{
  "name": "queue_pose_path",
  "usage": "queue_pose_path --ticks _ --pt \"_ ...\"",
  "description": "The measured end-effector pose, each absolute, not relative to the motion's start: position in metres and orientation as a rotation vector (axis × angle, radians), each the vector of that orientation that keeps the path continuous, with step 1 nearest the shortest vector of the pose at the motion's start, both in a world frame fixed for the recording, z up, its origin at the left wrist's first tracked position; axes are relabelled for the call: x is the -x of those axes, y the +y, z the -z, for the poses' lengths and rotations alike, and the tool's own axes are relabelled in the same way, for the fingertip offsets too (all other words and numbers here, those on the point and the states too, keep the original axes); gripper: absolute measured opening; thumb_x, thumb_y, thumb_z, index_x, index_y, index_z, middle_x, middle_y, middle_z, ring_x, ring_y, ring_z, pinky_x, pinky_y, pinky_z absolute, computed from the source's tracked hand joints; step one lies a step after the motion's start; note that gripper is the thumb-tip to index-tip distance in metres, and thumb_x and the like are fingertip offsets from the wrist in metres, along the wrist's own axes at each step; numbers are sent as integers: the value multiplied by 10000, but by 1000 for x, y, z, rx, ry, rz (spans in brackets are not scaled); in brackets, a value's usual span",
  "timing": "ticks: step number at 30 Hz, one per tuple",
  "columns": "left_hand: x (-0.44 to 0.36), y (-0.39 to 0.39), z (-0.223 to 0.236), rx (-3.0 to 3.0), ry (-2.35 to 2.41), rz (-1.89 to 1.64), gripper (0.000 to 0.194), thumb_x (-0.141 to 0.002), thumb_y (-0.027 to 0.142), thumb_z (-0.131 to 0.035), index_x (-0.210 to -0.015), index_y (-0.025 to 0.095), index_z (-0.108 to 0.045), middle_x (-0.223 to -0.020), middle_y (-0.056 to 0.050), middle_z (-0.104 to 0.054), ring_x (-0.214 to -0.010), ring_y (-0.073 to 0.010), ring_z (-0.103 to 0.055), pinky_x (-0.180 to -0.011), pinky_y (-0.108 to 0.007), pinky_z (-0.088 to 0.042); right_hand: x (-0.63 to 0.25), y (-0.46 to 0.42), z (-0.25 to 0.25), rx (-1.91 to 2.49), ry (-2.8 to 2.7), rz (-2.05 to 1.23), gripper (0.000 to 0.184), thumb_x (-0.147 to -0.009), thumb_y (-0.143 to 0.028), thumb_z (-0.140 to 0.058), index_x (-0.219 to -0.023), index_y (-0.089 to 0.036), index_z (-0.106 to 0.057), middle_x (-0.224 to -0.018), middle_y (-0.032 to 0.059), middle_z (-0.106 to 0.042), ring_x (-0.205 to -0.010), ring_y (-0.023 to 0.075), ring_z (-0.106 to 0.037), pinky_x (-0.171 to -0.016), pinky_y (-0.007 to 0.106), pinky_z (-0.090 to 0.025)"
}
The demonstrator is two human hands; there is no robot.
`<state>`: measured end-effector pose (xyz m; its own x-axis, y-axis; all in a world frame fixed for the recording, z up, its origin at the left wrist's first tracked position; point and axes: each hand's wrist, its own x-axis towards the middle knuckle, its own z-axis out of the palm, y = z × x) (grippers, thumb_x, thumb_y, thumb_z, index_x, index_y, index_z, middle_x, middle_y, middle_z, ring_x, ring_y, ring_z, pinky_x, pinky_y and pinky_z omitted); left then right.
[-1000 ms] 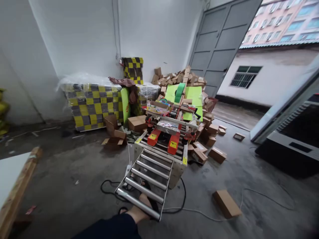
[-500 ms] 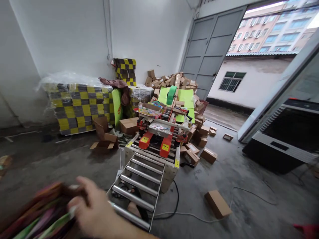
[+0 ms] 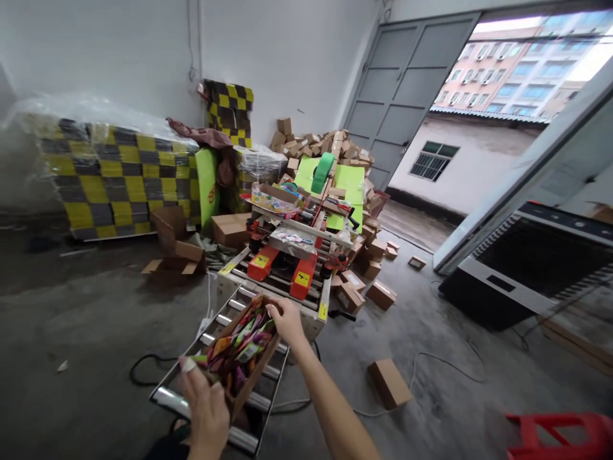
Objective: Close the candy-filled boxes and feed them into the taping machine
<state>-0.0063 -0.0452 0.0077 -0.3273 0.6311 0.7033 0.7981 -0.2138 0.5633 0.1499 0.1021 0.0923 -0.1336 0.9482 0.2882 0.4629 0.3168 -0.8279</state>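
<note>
An open cardboard box filled with colourful packets rests on the roller conveyor, lying lengthwise along it. My left hand grips the box's near end, its thumb at the rim. At the far right corner, my right hand is closed over the box's edge, fingertips reaching inside. Just beyond the box stands a carton-sealing machine with orange-red side parts and a roll of green tape on top.
Small cartons lie heaped behind and beside the machine. One carton and a cable lie on the floor at right, near a red stool. Wrapped yellow-and-grey stacks and an opened box are at left.
The box of packets has come from the lower left onto the rollers. Both hands are now on it, where only one hand was visible before. The view has shifted slightly right.
</note>
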Motion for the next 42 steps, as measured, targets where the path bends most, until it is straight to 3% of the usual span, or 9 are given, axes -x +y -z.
queue_pose_path --ticks 4,10,14,18,24,31,33,36,42 --pt "18 -35 -40 1972 -1397 1182 706 -1005 279 -410 -1603 118 -69 -1672 -129 -39 -1550 -236 -47 -1279 -400 -40 -147 96 -88 1314 -1831 -450 202 -899 -251 -687 -1081 -194 -755 -940 64 -637 -919 202 -602 -852 295 -467" --pt "16 2 -16 2238 -1482 806 534 -1017 394 -364 -1492 157 -430 -1542 -139 -427 -1411 -274 -441 -1140 -435 -402 -145 90 -93 1362 -2127 -215 136 -952 -282 -671 -1022 -230 -776 -876 39 -639 -878 171 -606 -788 247 -441" --pt "7 12 5 2440 -1752 680 503 -985 387 -373 -1367 138 -584 -1436 -151 -549 -1324 -313 -536 -1107 -494 -439 -143 91 -103 1359 -2594 -164 217 -990 -384 -622 -952 -247 -787 -899 33 -668 -876 156 -623 -737 227 -426" --pt "9 13 -10 2627 -1958 679 544 -959 379 -372 -1398 113 -551 -1455 -155 -526 -1404 -330 -443 -1167 -530 -360 -139 97 -113 1358 -2732 -166 241 -972 -434 -639 -927 -244 -780 -932 24 -688 -882 154 -635 -698 215 -419" --pt "24 16 -27 2726 -2225 1244 639 -981 387 -223 -1522 72 -347 -1562 -154 -382 -1465 -259 -349 -1196 -436 -338 -112 103 -103 1504 -2610 -84 290 -1038 -329 -477 -1004 -191 -730 -1006 60 -700 -940 186 -648 -784 246 -446" --pt "10 -22 -36 2204 -1824 1103 561 -921 278 -521 -1454 123 -444 -1580 -191 -345 -1499 -333 -267 -1226 -542 -252 -91 107 -80 1581 -2407 -52 190 -974 -210 -528 -971 -103 -686 -977 136 -690 -929 228 -642 -844 289 -441" --pt "2 -31 -47 1935 -1956 1004 670 -901 349 -606 -1476 79 -394 -1580 -249 -304 -1500 -397 -226 -1213 -594 -223 -98 102 -78 1560 -2353 -58 190 -977 -197 -512 -991 -112 -682 -1007 128 -683 -972 226 -624 -897 303 -429" --pt "-5 -37 -70 1845 -2167 819 869 -849 433 -700 -1497 6 -310 -1525 -303 -352 -1423 -437 -338 -1181 -579 -269 -109 82 -69 1564 -2251 -68 308 -1024 -192 -393 -1215 -106 -619 -1207 152 -627 -1164 237 -545 -1046 368 -360" --pt "-6 -36 -99 1939 -2369 602 797 -820 442 -754 -1429 49 -420 -1234 -244 -570 -1112 -379 -547 -1007 -493 -419 -120 48 -60 1246 -2392 -291 420 -999 -216 -497 -1413 -151 -518 -1361 128 -560 -1283 242 -475 -1159 440 -266"
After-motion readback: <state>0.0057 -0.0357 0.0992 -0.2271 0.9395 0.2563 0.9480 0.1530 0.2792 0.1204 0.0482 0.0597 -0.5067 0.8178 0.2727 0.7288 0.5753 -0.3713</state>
